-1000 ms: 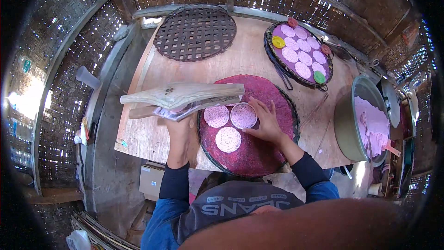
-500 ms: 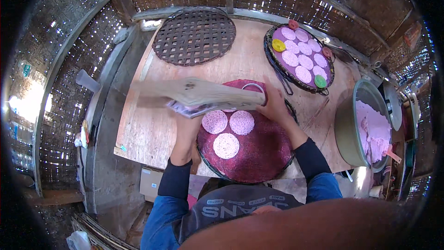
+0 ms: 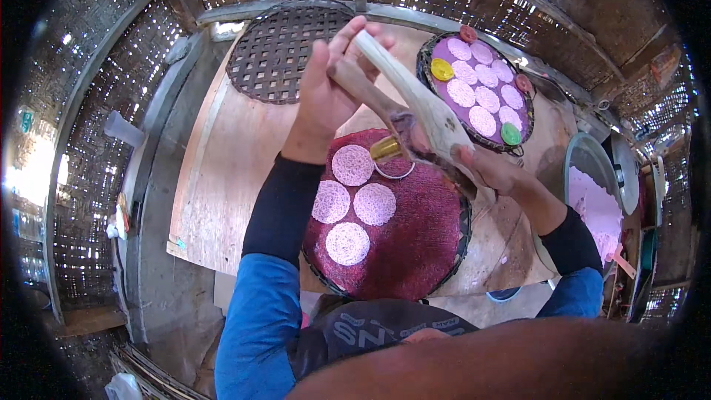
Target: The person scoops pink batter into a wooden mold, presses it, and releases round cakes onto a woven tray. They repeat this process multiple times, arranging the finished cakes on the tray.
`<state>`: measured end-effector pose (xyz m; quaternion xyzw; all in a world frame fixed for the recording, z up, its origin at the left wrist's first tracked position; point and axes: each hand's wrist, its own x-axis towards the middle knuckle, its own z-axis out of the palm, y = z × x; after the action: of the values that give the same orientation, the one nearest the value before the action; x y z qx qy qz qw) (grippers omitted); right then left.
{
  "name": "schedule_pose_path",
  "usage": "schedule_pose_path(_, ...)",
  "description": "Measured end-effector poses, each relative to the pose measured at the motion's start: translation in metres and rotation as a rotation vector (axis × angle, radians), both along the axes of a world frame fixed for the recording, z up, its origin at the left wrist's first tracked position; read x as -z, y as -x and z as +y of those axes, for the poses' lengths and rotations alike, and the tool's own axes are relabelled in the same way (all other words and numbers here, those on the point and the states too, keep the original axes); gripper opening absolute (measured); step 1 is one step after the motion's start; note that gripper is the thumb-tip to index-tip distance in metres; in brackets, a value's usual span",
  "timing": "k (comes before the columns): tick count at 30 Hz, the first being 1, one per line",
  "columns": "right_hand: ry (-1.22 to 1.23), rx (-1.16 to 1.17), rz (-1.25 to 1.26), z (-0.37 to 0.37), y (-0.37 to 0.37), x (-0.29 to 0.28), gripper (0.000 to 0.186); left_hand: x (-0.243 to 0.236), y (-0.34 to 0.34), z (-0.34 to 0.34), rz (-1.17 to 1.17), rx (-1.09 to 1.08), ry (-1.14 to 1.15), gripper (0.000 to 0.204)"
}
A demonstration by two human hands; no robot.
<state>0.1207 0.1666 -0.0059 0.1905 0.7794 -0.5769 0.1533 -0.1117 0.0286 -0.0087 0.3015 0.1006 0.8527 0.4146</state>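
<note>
A wooden hand press [image 3: 429, 115], two long arms joined at one end with a brass-coloured cylinder [image 3: 386, 150] between them, is raised at a slant above a round tray. My left hand [image 3: 333, 92] is on the far handle ends, fingers curled round them. My right hand [image 3: 500, 170] is closed on the joined end. Below, the tray [image 3: 415, 244] is covered in dark red mesh cloth and carries several pink lacy noodle discs [image 3: 374, 204]. A thin pale ring [image 3: 395, 175] rests on it beside the discs, partly hidden by the press.
At the back left lies a dark woven lattice tray [image 3: 278, 55]. A second round tray [image 3: 524, 130], at the back right, holds several pink discs and coloured rings, one yellow [image 3: 442, 69]. A large basin [image 3: 572, 170] of pink dough [image 3: 592, 204] stands right of the wooden table [image 3: 215, 200].
The press has swung from lying nearly crosswise to a steep slant, its arms now apart. My left hand has moved up and away, my right hand right. The discs on the near tray show more fully.
</note>
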Motion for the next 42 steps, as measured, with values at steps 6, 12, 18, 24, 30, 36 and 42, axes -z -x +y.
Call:
schedule_pose_path(6, 0.266, 0.049, -0.238, 0.017, 0.02, 0.019, 0.064, 0.051, 0.015, 0.026, -0.115, 0.282, -0.092, 0.031)
schedule_pose_path(12, 0.026, 0.094, -0.217, 0.019, 0.036, 0.053, 0.076, 0.085, 0.029, 0.029, -0.167, 0.241, -0.089, 0.028)
schedule_pose_path(18, -0.202, 0.089, -0.246, 0.03, 0.037, 0.078, 0.083, 0.088, 0.029, 0.024, -0.168, 0.194, -0.046, 0.027)
schedule_pose_path(24, -0.106, 0.161, -0.235, 0.021, 0.027, 0.059, 0.077, 0.084, 0.005, 0.019, -0.344, 0.095, 0.097, 0.026)
schedule_pose_path(30, -0.158, 0.158, -0.342, 0.019, 0.024, 0.016, 0.07, 0.101, -0.002, 0.037, -0.38, 0.057, 0.07, 0.026)
schedule_pose_path(36, -0.34, 0.181, -0.302, 0.032, 0.026, 0.025, 0.071, 0.109, 0.012, 0.049, -0.28, 0.134, -0.015, 0.029)
schedule_pose_path(42, -0.502, 0.125, -0.261, 0.025, 0.044, 0.033, 0.081, 0.093, 0.024, 0.035, -0.261, 0.089, 0.002, 0.031)
